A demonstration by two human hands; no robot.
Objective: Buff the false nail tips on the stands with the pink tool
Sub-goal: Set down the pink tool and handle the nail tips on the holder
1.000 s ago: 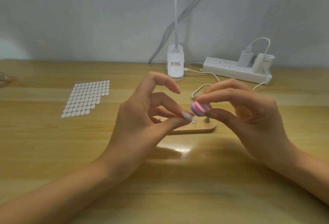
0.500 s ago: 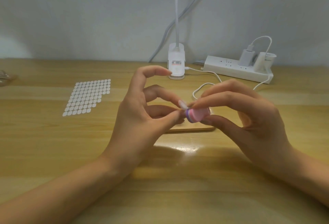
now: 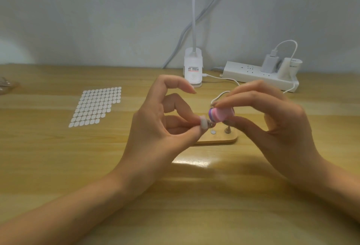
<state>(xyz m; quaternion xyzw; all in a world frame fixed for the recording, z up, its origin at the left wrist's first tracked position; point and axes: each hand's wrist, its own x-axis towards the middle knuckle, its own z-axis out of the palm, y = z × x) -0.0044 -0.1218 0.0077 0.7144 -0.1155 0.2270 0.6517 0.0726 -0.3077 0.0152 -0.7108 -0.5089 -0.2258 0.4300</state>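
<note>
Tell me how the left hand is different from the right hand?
The left hand pinches a small white nail tip; the right hand holds the pink tool, which is bigger. The left hand's forefinger arches up and touches nothing, while the right hand's fingers curve over the tool. Both hands hover close together above the wooden base, and each holds something.

L forearm comes in from 8 o'clock, bare. L hand (image 3: pixel 155 127) is turned palm-in, thumb & a finger pinching a small nail tip (image 3: pixel 204 124); index arched above, tip aimed at 3 o'clock. R forearm enters from 4 o'clock. R hand (image 3: pixel 276 125) has its palm toward 9 o'clock, fingers (image 3: pixel 253 96) on top & thumb below, pinching the pink tool (image 3: pixel 221 115). Hands close, skin not touching.
</note>
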